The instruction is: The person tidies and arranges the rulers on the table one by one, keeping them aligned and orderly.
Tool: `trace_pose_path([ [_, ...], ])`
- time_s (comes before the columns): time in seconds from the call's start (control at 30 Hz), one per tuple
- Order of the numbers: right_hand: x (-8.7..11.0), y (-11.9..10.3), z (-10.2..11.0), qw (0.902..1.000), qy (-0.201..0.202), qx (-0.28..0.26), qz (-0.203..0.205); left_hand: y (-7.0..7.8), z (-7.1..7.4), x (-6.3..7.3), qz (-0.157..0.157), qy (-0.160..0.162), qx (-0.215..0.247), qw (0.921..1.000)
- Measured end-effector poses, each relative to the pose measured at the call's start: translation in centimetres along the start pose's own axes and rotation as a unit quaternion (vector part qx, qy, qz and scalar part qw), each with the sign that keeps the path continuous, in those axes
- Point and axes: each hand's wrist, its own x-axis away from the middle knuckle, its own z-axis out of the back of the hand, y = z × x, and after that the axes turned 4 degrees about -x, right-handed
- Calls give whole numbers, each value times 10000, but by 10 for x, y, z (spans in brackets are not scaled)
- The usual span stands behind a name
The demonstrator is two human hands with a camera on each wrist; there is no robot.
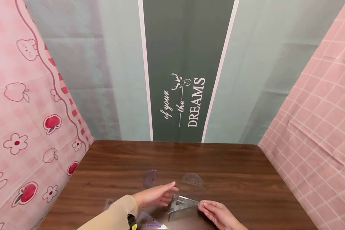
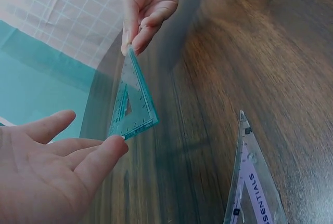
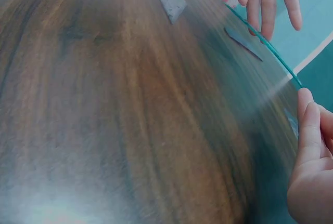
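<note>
A clear set square [image 1: 184,207] with a greenish edge is held up over the table, tilted. Thumb and fingers of my right hand [image 1: 218,214] pinch its pointed corner. Close to the opposite short side, my left hand [image 1: 155,196] has its fingers extended. In the left wrist view, fingertips [image 2: 118,142] meet the lower corner of the set square [image 2: 139,102]; whether they press on it I cannot tell. Seen from the right wrist, the set square [image 3: 268,47] shows edge-on as a thin green line. Below the left forearm lies another clear set square [image 1: 155,225] with purple print.
Behind the hands, a purplish protractor [image 1: 149,179] and a clear protractor [image 1: 192,180] lie on the brown wooden table [image 1: 233,166]. A clear ruler-like piece [image 1: 108,203] shows partly beside the left sleeve. Cloth hangings enclose the table's back and sides.
</note>
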Motion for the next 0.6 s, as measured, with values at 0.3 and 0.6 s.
trace_pose_path([
  [0.3,8,3,3,9986,433,303,-95,0,-4,-5,62,-89,-183,9998],
  [0.6,14,10,10,9898,518,1311,-190,-11,-13,-8,12,-91,-370,9993],
])
